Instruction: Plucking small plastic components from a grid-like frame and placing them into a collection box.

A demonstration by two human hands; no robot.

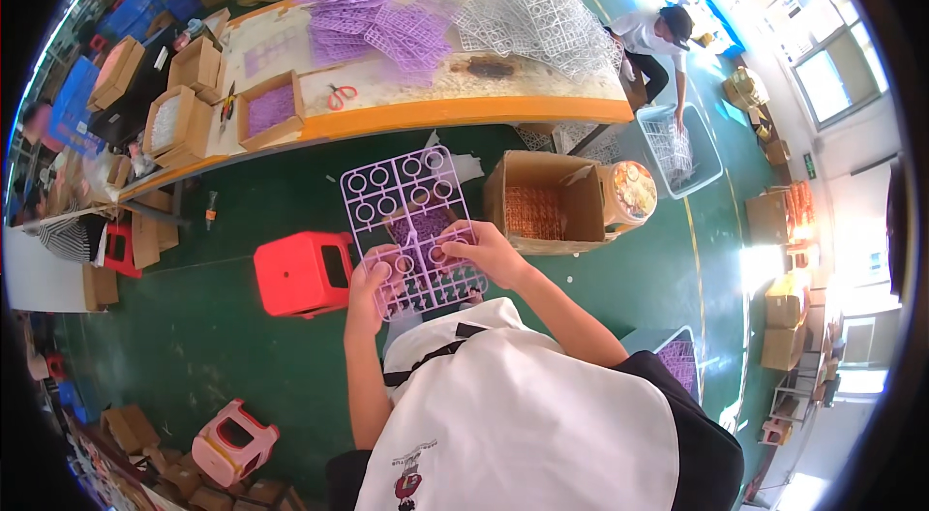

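Between my two hands is a purple plastic moulding frame (407,208), a flat grid with rings in its upper part and rows of small shapes lower down. My left hand (366,290) grips its lower left side, fingers curled round the bars. On the right side, my right hand (487,252) is closed on the frame near the lower rings, its thumb and fingers at the bars. Purple small pieces show through the grid beneath; what holds them is mostly hidden.
A long table (406,109) ahead carries purple frames (348,17), clear frames (542,17), red scissors (341,97) and small boxes. A red stool (295,274) stands left, a cardboard box (552,196) right. Another person (653,42) reaches into a blue tub (682,167).
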